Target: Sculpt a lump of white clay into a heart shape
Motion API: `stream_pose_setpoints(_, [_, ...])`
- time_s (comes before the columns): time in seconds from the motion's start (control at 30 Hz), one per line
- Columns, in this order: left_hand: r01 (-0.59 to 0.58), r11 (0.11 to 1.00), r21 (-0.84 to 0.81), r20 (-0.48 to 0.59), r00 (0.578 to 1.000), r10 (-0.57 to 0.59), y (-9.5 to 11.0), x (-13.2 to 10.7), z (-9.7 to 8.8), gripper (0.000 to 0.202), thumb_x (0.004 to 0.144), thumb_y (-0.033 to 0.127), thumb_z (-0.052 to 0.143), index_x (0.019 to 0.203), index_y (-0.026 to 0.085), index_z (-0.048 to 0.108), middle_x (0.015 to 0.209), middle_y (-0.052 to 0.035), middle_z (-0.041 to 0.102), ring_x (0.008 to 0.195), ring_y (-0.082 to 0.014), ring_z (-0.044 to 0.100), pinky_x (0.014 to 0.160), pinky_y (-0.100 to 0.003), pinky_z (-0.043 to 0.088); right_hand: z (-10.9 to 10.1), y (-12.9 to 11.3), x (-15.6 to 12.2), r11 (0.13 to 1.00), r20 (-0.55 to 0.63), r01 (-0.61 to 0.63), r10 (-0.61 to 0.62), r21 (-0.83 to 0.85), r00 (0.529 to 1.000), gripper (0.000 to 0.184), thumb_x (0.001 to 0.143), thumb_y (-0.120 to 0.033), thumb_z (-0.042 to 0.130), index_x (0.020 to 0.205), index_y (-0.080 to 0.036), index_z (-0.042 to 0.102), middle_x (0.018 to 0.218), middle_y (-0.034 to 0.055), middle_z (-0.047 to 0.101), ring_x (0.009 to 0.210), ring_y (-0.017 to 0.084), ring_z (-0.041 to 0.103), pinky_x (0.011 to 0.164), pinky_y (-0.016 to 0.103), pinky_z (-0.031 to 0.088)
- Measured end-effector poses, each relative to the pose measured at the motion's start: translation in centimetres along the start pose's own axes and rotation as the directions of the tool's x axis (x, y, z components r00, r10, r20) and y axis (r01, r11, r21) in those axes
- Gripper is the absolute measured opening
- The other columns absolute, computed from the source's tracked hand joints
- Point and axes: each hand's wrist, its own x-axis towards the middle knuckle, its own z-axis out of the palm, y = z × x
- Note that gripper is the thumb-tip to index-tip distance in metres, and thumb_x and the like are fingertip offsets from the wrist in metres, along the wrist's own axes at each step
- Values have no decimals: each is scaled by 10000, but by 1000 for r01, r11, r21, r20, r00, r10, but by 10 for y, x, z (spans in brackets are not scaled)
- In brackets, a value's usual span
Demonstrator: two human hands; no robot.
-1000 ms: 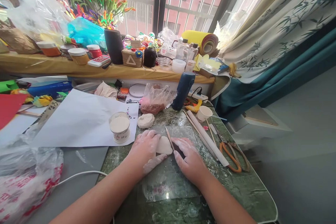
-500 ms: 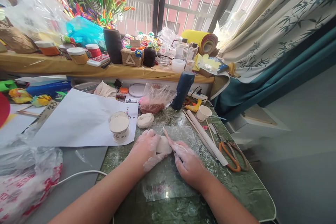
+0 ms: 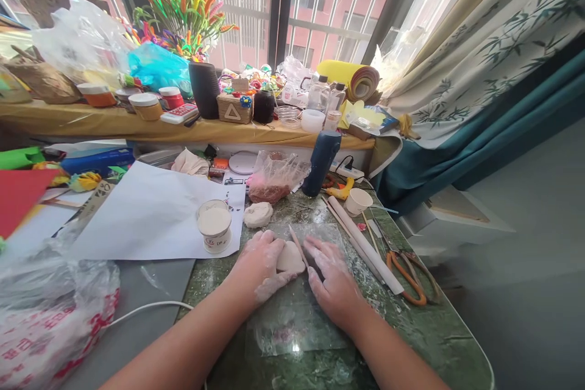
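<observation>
A flat, pale piece of clay [image 3: 289, 258] lies on a clear plastic sheet [image 3: 297, 332] in front of me. My left hand [image 3: 264, 261], white with powder, is curved round the clay's left side, thumb along its near edge. Against the clay's right edge rests a slim pointed clay tool [image 3: 298, 245]. My right hand [image 3: 329, 271], also powdery, is just right of this tool with fingers apart; its thumb tip is by the tool's lower end. A bigger lump of clay [image 3: 258, 214] sits beyond my left hand.
A paper cup of white powder [image 3: 214, 225] stands on white paper [image 3: 146, 213] at left. To the right lie a rolling pin [image 3: 365, 247], scissors [image 3: 414, 280] and another paper cup [image 3: 359, 201]. A dark blue bottle [image 3: 322, 164] and a bag of brown material [image 3: 272, 186] are behind.
My right hand has loosened from the clay tool, its fingers spreading to the right. My left hand keeps its place round the clay. The whole view has shifted slightly.
</observation>
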Motion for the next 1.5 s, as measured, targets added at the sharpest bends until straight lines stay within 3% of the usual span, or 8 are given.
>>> stream_pose_setpoints(0.17, [-26,999,-27,11,1000,26,-3,2,1,493,814,507,784,1204,216,698,1185,-107,626,1122,-343,565,957,-464,473,-5,-8,3,990,31,-7,12,-138,999,417,962,-241,486,1325,-223,690,1410,110,628,1351,345,497,1145,601,405])
stream_pose_setpoints(0.4, [-47,994,-95,0,999,47,-6,5,2,515,843,540,749,1242,221,684,1177,-97,634,1134,-332,562,975,-475,458,-10,-14,4,989,113,92,-79,-116,990,535,971,-226,476,1503,-213,519,1366,114,633,1259,330,536,1097,559,429])
stream_pose_setpoints(0.63, [-66,995,-81,-35,997,63,-7,6,5,456,827,513,773,1181,234,701,1160,-86,638,1103,-330,569,941,-476,461,-2,-18,-2,953,108,151,-127,-261,986,470,1011,-246,481,1474,-189,540,1370,131,628,1261,331,535,1085,531,430])
stream_pose_setpoints(1.03, [-74,995,-62,-53,996,70,-10,6,12,494,832,592,747,1183,247,699,1160,-83,641,1096,-331,572,935,-481,458,4,-22,-2,945,96,67,-39,-321,995,433,1033,-218,452,1446,-124,541,1180,150,667,1094,304,574,980,470,483])
stream_pose_setpoints(1.23, [-73,996,-59,-37,997,71,-10,7,9,495,815,551,776,1182,228,702,1183,-93,637,1105,-332,565,950,-478,463,1,-20,4,932,140,-27,83,-362,987,405,1047,-221,420,1389,-119,611,1092,146,672,1010,308,574,919,467,467])
stream_pose_setpoints(1.5, [-61,993,-97,-38,998,58,-9,8,9,492,800,547,798,1159,222,714,1139,-96,642,1094,-327,570,951,-459,471,-6,-15,4,973,199,16,31,-230,980,445,1029,-210,422,1443,-122,561,1140,123,652,1054,291,555,976,468,431])
